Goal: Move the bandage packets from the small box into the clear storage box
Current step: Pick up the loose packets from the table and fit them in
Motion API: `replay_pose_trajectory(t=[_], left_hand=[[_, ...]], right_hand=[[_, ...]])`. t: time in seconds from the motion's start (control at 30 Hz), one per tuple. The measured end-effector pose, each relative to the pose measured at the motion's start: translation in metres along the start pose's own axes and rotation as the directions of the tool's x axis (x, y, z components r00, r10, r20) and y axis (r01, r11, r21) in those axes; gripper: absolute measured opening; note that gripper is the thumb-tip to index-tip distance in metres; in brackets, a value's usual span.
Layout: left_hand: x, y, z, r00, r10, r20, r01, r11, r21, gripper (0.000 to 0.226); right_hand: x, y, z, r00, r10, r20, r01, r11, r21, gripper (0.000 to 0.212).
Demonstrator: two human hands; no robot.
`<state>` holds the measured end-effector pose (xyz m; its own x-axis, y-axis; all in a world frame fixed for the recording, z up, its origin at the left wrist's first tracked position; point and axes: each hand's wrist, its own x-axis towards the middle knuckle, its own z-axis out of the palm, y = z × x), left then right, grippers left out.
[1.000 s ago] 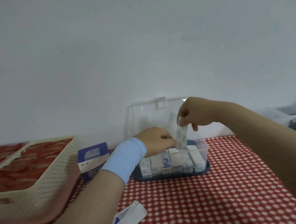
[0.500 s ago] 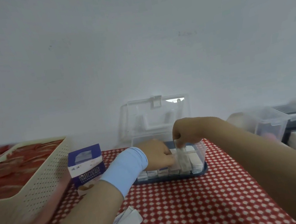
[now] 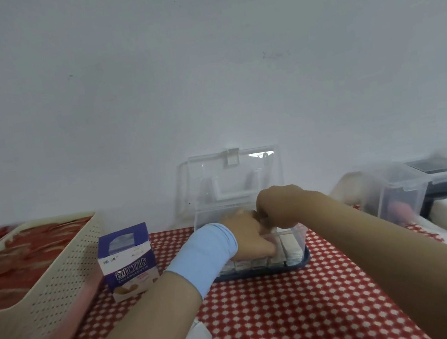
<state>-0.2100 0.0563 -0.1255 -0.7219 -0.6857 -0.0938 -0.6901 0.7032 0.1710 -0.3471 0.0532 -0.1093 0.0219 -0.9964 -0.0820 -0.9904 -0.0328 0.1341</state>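
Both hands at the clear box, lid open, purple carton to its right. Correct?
No. Head view shows the purple carton left of the clear box, not right. The left hand and right hand are at the box; its lid stands open.

The small box (image 3: 127,260) bore large white characters on its purple front band, 创口贴, with a line of small Latin capitals beneath that read CHUANGKOUTIE. Tiny marks on the white strip above that band were too small to read. Print on the bandage packets (image 3: 260,261) in the clear storage box (image 3: 298,241) was blurred.
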Motion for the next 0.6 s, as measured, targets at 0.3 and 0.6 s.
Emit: replay_pose_trajectory(t=[0.3,0.6], left_hand=[[0.008,-0.004,0.002,0.984,-0.077,0.158,0.076,0.997,0.01,0.049],[-0.015,0.003,-0.016,0.997,-0.046,0.067,0.05,0.997,-0.064,0.048]], right_hand=[[-0.007,0.002,-0.01,0.991,-0.026,-0.133,0.032,0.998,0.049,0.021],[-0.023,-0.002,-0.016,0.995,-0.085,0.045,0.083,0.995,0.048,0.026]])
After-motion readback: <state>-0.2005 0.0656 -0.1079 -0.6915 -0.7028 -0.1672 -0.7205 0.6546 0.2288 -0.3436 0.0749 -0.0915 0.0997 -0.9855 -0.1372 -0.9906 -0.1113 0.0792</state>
